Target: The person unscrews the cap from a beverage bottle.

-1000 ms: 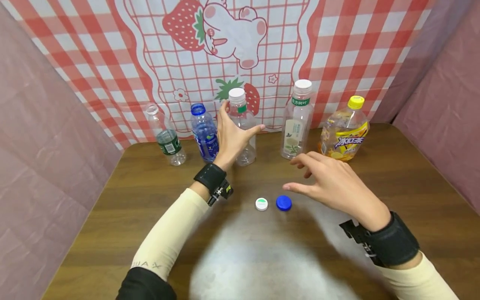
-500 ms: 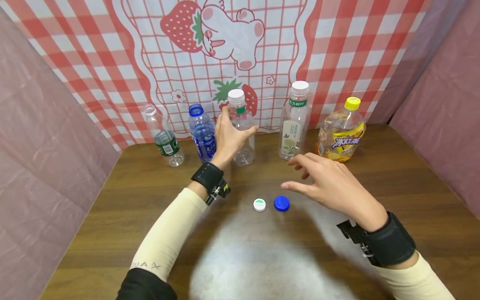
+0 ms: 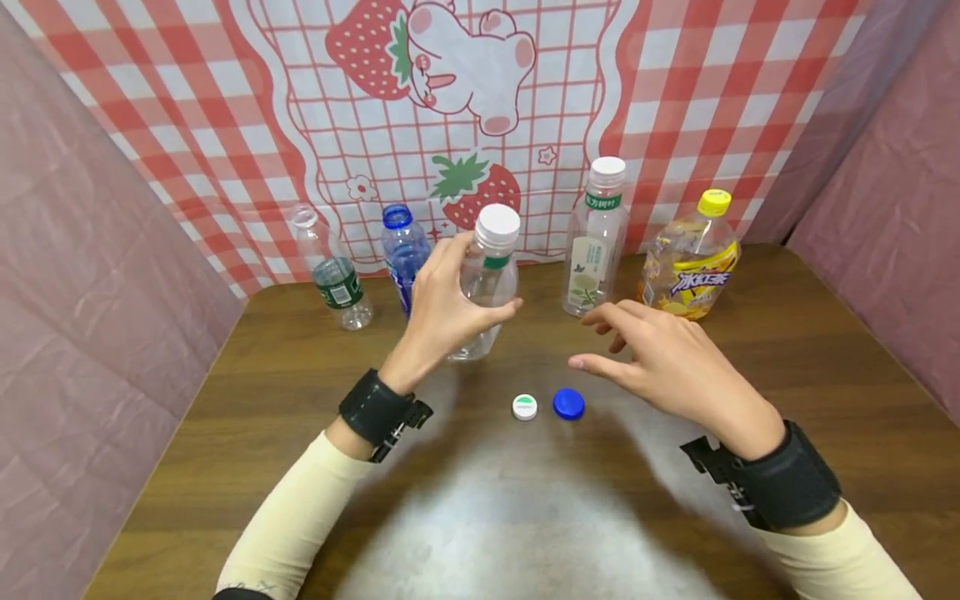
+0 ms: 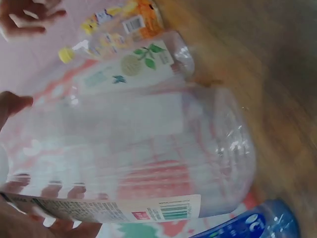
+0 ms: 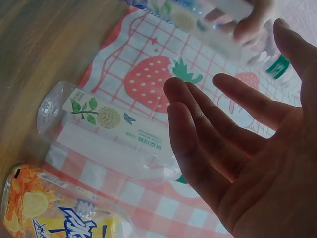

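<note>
My left hand (image 3: 442, 304) grips a clear plastic bottle (image 3: 491, 279) with a white cap and a green neck band, thumb on the near side and fingers round the far side. The bottle leans a little, its top toward me. In the left wrist view the same bottle (image 4: 138, 144) fills the middle, a barcode label along its side. My right hand (image 3: 667, 358) hovers over the table with relaxed, spread fingers and holds nothing. Below and left of it lie a blue cap (image 3: 568, 404) and a white cap (image 3: 525, 407) with a green mark.
Along the back stand a green-labelled bottle (image 3: 337, 279) without a cap, an open blue bottle (image 3: 405, 250), a white-capped clear bottle (image 3: 596, 242) and a yellow-capped tea bottle (image 3: 693, 262). A red checked cloth (image 3: 697, 92) hangs behind the wooden table (image 3: 247, 400).
My left hand has drawn the white-capped bottle from the row toward me, tilting it. The right hand has stayed nearly still, and the caps have not moved.
</note>
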Tool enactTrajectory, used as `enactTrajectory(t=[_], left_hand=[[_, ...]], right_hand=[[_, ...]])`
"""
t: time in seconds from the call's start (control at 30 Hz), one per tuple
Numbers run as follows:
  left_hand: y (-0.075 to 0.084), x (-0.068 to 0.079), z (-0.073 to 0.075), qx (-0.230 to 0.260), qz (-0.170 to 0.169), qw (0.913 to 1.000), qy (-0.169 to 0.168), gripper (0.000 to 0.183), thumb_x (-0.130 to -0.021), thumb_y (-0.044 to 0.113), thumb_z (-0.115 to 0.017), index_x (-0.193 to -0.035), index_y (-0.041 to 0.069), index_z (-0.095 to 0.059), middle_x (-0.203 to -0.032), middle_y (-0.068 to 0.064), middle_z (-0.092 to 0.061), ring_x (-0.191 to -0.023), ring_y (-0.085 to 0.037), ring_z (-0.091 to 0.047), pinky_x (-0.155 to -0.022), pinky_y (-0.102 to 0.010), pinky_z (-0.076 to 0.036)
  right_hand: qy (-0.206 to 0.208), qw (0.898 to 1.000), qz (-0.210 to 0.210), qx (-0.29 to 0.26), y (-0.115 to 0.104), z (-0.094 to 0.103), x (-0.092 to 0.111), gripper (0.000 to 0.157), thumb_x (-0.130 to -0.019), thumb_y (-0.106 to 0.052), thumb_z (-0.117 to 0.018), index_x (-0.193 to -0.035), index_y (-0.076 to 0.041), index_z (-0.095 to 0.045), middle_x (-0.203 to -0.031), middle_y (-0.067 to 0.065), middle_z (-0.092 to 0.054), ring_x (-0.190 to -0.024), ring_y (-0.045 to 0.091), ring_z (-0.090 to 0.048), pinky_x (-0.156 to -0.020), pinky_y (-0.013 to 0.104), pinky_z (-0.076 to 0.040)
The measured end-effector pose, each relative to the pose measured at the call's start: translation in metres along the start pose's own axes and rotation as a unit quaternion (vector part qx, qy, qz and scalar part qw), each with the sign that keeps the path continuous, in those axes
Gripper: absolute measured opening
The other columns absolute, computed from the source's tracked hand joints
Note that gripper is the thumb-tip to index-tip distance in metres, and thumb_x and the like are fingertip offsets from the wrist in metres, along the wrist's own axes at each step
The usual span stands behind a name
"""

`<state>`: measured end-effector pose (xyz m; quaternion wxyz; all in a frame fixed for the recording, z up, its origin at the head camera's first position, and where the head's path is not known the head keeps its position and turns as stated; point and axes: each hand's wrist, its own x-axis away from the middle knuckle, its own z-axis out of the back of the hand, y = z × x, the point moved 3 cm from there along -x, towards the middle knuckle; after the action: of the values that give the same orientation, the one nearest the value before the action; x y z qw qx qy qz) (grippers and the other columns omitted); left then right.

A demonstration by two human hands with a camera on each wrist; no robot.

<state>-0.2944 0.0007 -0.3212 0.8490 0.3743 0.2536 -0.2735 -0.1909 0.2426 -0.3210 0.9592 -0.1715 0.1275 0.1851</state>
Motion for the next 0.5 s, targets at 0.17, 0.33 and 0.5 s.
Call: enactTrajectory(t=[0.17,0.33,0.5], left_hand=[[0.016,0.026,0.013,-0.014,-0.085,0.9962,-0.015,0.087,-0.065,0.039,-0.095,-0.137,0.012,-0.056,-0.120,-0.008,-0.064,-0.107,-0.022,-0.062,-0.090,-0.038,-0.057],[0.025,0.044,0.018,-0.011,-0.133,0.9909,-0.017,0.088,-0.063,0.034,-0.097,-0.133,0.012,-0.049,-0.119,-0.009,-0.063,-0.103,-0.022,-0.063,-0.085,-0.036,-0.057],[0.024,0.048,0.019,-0.015,-0.146,0.9891,-0.012,0.084,-0.064,0.034,-0.097,-0.132,0.016,-0.051,-0.121,-0.007,-0.063,-0.105,-0.022,-0.064,-0.088,-0.039,-0.056]], right_hand=[[0.012,1.000,-0.005,-0.010,-0.004,0.002,-0.002,0.042,-0.093,-0.057,-0.069,-0.120,-0.024,-0.068,-0.104,-0.005,-0.073,-0.087,0.011,-0.073,-0.069,0.038,-0.058],[0.039,0.999,0.006,-0.019,-0.014,0.008,-0.003,0.035,-0.094,-0.052,-0.071,-0.118,-0.027,-0.068,-0.101,-0.011,-0.072,-0.084,0.004,-0.071,-0.068,0.033,-0.055],[0.089,0.995,0.042,-0.023,-0.029,0.019,-0.005,0.030,-0.095,-0.042,-0.073,-0.119,-0.024,-0.069,-0.091,-0.015,-0.072,-0.075,-0.002,-0.067,-0.063,0.027,-0.052]])
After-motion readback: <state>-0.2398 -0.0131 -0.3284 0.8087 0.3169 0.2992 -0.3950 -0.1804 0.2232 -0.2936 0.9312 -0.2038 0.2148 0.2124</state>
